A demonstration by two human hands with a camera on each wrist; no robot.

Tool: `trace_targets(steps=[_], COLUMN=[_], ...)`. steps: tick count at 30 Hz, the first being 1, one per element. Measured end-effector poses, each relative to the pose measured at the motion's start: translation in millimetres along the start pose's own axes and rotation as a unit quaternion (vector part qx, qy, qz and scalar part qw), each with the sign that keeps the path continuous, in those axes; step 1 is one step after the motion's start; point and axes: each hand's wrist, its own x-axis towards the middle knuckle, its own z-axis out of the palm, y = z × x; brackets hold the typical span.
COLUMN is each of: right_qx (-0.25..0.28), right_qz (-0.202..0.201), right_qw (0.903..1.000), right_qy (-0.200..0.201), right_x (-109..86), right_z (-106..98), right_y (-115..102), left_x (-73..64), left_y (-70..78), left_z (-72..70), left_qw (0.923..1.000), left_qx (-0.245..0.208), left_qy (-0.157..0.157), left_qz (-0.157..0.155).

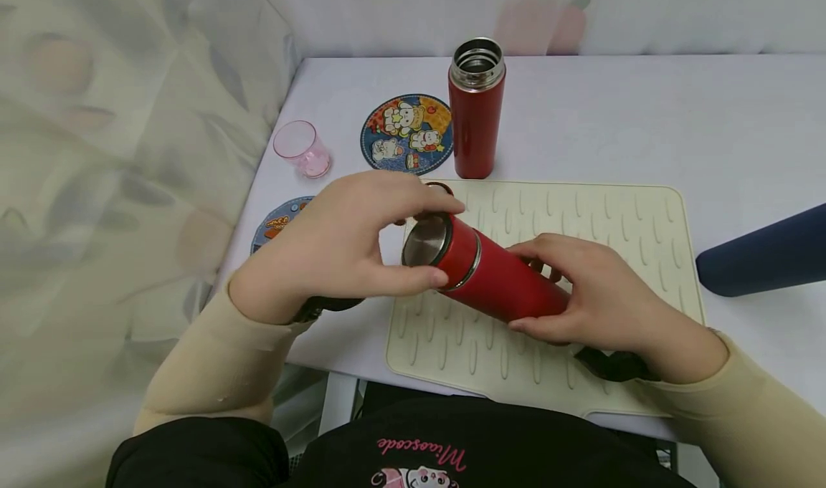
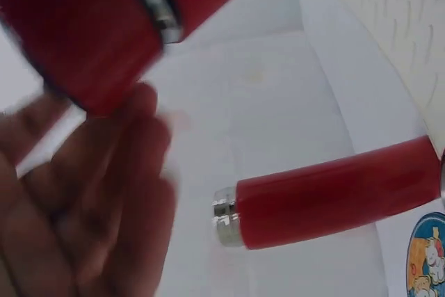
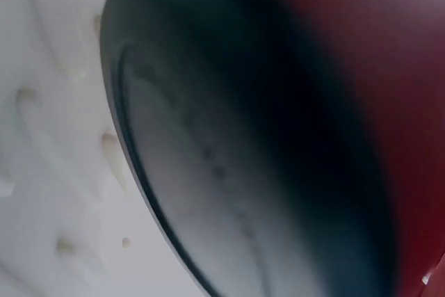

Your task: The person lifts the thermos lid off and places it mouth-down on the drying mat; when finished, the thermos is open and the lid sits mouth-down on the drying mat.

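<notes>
A red thermos with a steel-topped lid is held tilted, its lid end toward the left. Around its lower body curls my right hand, thumb on the near side and fingers on the far side. My left hand spans the lid, its thumb on the near side; its fingers bend close beside the lid in the left wrist view. In the right wrist view the thermos's dark base fills much of the picture. A second red thermos stands upright and uncapped behind.
Under the hands lies a cream ridged mat. A pink glass and a round cartoon coaster sit at the left, with another coaster partly hidden. A dark blue bottle lies at the right. A small ring-shaped edge shows behind the left hand.
</notes>
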Motion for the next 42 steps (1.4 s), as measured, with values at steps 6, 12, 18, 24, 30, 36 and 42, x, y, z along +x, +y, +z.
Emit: trace_targets(steps=[6,12,18,24,30,36,42], right_qx=[0.002,-0.005,-0.001,-0.002,-0.002,0.0,-0.01], right_qz=[0.005,0.002,0.0,-0.005,-0.006,-0.011,-0.015], right_qw=[1.0,0.9997,0.9996,0.9999,1.0,0.9999,0.9997], right_qy=[0.001,0.022,0.03,0.015,-0.001,-0.007,0.019], right_x=[1.0,-0.5,-1.4,-1.2,-0.5,0.2,1.1], right_z=[0.7,-2.2,-4.4,-4.0,-2.0,-0.6,-3.3], right_y=[0.6,4.7,5.6,5.1,2.8,0.2,1.6], left_x=[1.3,-5.5,-8.0,-8.0,-4.1,2.2,-2.3], left_y=[-0.3,-6.9,-8.1,-7.7,-2.3,6.0,1.9], left_z=[6.3,-0.1,-2.8,-7.5,-5.8,-0.4,-4.4], left_qw=[0.9918,0.999,0.9912,0.9937,0.9996,0.9923,0.9969], left_qx=[0.083,-0.022,-0.049,-0.035,-0.018,0.041,0.025], left_qy=[0.008,-0.008,-0.045,-0.038,-0.021,-0.015,0.021], left_qz=[-0.097,0.038,0.114,0.1,-0.008,-0.116,-0.071])
